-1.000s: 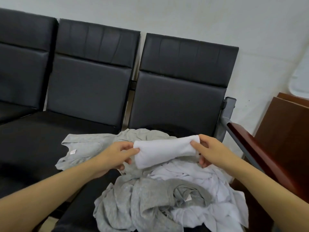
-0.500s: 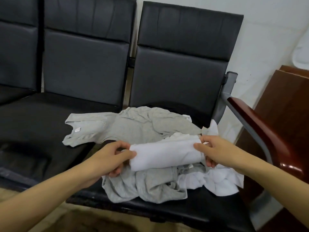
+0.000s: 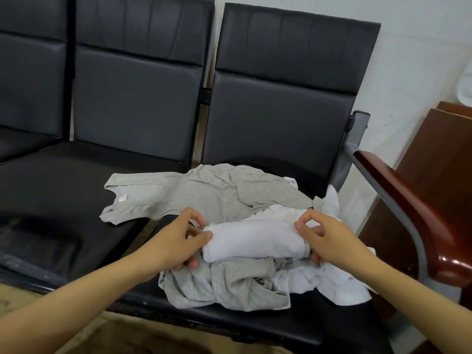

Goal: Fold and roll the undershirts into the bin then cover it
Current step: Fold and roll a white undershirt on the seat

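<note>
A rolled white undershirt [image 3: 252,240] lies across a heap of clothes on the right black seat. My left hand [image 3: 176,242] grips its left end, thumb on top and fingers under it. My right hand [image 3: 324,241] holds its right end with curled fingers. A grey undershirt [image 3: 204,192] with a small neck label lies spread behind the roll. Another grey undershirt [image 3: 227,284] is crumpled in front, and loose white undershirts [image 3: 319,282] lie bunched to the right. No bin or cover is in view.
A row of black padded seats [image 3: 63,185] runs to the left, backs against a white wall. A metal frame with a reddish wooden armrest [image 3: 413,213] bounds the right seat. A brown wooden cabinet [image 3: 439,159] stands beyond it. Tan floor shows below.
The roll has come down from mid-air onto the clothes heap. Both hands stay at its ends, and my right fingers have curled more at the right end.
</note>
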### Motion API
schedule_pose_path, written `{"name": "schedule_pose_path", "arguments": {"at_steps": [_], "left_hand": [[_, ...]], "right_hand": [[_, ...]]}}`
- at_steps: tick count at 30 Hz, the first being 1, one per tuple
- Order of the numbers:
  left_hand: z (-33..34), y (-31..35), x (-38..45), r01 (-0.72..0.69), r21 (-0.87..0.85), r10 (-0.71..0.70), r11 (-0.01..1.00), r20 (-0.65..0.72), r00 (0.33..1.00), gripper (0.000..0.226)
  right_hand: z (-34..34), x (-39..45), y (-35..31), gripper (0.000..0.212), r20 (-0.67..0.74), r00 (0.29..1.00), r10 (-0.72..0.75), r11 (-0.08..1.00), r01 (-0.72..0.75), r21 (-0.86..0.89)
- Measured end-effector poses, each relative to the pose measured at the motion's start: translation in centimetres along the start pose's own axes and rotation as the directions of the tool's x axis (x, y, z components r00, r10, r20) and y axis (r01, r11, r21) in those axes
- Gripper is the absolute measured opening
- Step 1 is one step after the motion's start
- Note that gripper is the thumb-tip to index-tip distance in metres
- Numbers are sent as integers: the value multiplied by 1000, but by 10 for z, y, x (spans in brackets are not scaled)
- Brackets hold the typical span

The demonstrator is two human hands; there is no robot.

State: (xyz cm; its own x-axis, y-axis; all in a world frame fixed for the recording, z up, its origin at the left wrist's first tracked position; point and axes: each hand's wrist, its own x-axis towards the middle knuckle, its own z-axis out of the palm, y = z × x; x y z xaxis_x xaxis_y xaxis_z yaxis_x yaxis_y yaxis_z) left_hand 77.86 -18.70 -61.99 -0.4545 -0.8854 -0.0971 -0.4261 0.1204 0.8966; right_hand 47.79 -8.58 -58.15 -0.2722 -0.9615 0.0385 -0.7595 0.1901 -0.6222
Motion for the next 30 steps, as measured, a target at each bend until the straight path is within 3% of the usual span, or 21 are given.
{"name": "schedule_pose_path", "arguments": {"at_steps": [4,8,10,14,16,21,30], "left_hand": [[-8,0,-7,-11,-137,26,990,112,993,14],[-15,-5,-12,-23,-74,41,997,261,964,51],[-12,-8,-11,-63,-19,66,998,246,967,61],[-3,-7,-3,-152,26,148,988,118,982,52],[-3,-4,3,-128,45,123,991,96,988,42],[-10,1,20,-60,55,52,997,150,987,20],[-15,-13,51,110,3,-109,994,122,986,31]], "right_hand": [[-10,-6,3,17,158,987,-19,991,-3,136],[-6,-12,21,54,299,945,-132,991,115,74],[-3,-10,27,57,239,955,-174,985,172,28],[-4,3,20,35,93,975,-200,978,204,-41],[-8,15,13,20,80,984,-160,980,169,-107],[-12,41,2,31,122,989,-87,966,114,-233],[-6,71,-6,26,97,993,74,960,-44,-275]]}}
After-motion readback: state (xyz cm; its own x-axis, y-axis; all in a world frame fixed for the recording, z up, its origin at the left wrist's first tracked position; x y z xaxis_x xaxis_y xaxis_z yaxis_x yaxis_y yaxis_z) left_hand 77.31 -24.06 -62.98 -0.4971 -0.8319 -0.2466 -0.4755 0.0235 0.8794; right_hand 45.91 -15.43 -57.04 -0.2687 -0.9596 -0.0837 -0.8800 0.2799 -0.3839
